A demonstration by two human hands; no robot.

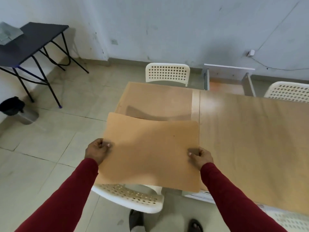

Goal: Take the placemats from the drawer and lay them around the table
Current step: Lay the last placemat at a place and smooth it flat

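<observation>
The wooden surface [250,139] fills the right and centre of the view, with 1 placemat [157,99] already lying flat at its far left end, in front of the far white chair [167,72]. That mat is the same tan as the wood, so its edges are faint except where a pale strip of surface shows along its right side. The drawer [227,77] stands pulled out beyond the far edge of the surface; what is left inside it cannot be told from here.

The step in hand looks like laying the 2nd placemat [150,153] at the near left place. It is held above the near edge of the surface and over the back of the near white chair [130,196], and it casts a shadow on the mat behind it. It is a tan rectangle with rounded corners, thin and bendy: its far edge waves and its left corner lifts.

The left hand [96,150] pinches the mat's left edge, thumb on top, and the right hand [201,156] pinches the right edge the same way, so each grip is closed on the mat.

The next move would likely be lowering it flat, square to the near edge, then letting go with both hands.
</observation>
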